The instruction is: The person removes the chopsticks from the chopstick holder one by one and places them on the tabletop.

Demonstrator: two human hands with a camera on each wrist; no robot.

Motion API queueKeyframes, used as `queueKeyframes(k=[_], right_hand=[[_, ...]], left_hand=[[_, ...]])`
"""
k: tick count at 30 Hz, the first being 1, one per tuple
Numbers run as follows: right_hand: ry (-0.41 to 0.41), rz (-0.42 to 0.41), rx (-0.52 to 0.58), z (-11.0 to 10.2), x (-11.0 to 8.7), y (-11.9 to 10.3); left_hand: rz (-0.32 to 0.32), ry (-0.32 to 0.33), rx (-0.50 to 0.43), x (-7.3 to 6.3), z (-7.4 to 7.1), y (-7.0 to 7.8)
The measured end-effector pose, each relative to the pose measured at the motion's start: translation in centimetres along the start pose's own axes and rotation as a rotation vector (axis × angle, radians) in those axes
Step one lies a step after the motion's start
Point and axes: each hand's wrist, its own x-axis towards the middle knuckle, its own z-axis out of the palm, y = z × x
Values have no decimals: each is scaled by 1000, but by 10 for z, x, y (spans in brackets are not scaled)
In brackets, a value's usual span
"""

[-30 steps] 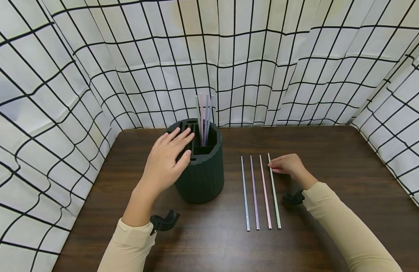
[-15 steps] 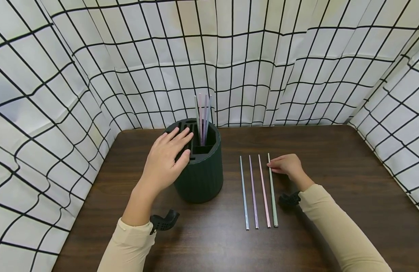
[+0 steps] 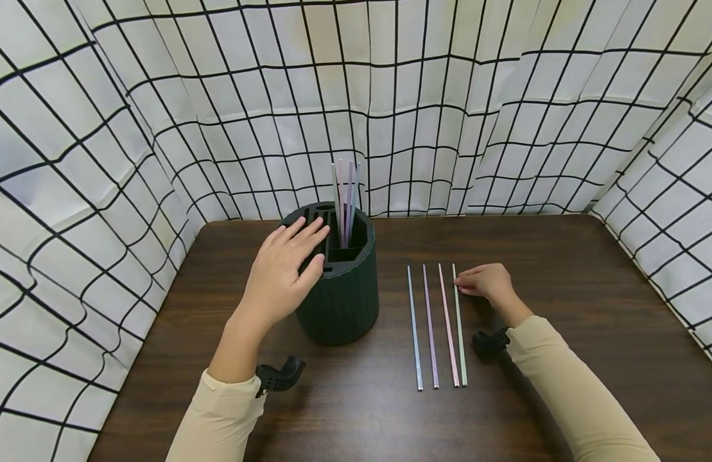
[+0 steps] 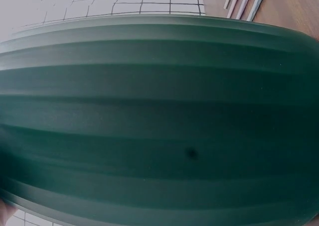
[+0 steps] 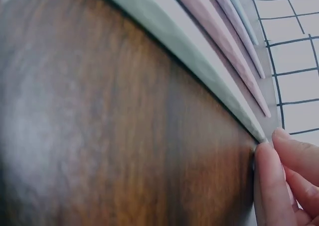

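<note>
My left hand (image 3: 283,273) rests with straight, spread fingers on the slotted top of a dark green ribbed utensil holder (image 3: 341,308). The holder's side (image 4: 159,116) fills the left wrist view. To its right lie several pastel chopsticks side by side: a blue chopstick (image 3: 414,327), a purple chopstick (image 3: 430,327), a pink chopstick (image 3: 449,327) and a green chopstick (image 3: 459,327). At the green one's narrow far end, my right hand (image 3: 487,282) pinches the tip between thumb and finger, as the right wrist view shows close up.
Several more chopsticks (image 3: 348,199) stand upright in the holder's open right compartment. The dark wooden table (image 3: 356,417) has white, black-gridded curtains (image 3: 419,128) along its back and sides. A black wrist camera (image 3: 280,374) projects from each sleeve.
My right hand has shifted slightly left with the green chopstick, whose near end swung left, so it now lies closer beside the pink one. My left hand has stayed on the holder.
</note>
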Motion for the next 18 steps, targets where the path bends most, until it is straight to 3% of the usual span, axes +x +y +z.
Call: queueKeyframes(k=[8,14,18], right_hand=[[1,-95,34,-10,-13,-14],[-24,-164,9,-3,-20,-48],[-43,-190,56,8,-22,-72]], left_hand=[[-2,-13,0,1,0,0],[-12,-9,3,0,-2,-1],[-11,-12,5,0,-3,-1]])
